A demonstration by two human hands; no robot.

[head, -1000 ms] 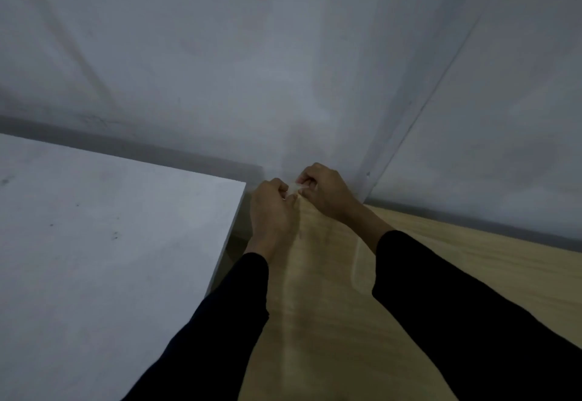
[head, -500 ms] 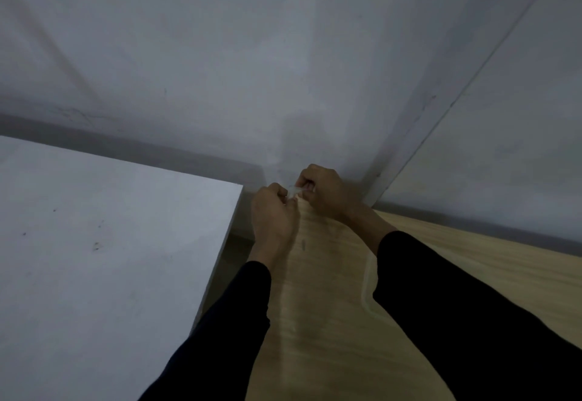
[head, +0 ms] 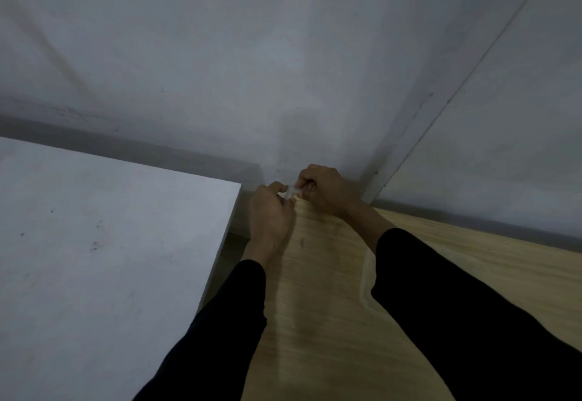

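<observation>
The left hand (head: 271, 211) and right hand (head: 327, 191) pinch a small translucent piece (head: 291, 193); uneven pull could drop it behind the tabletop (head: 330, 322).

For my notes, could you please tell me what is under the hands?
A wooden table. Left hand and right hand pinch a pale piece at its corner, mostly covered.

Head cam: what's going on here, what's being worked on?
A person in black sleeves is working at the far corner of a light wooden tabletop, close to the grey wall. The left hand and right hand both pinch a small pale piece between them. What the piece is cannot be told. A white table stands to the left.
</observation>
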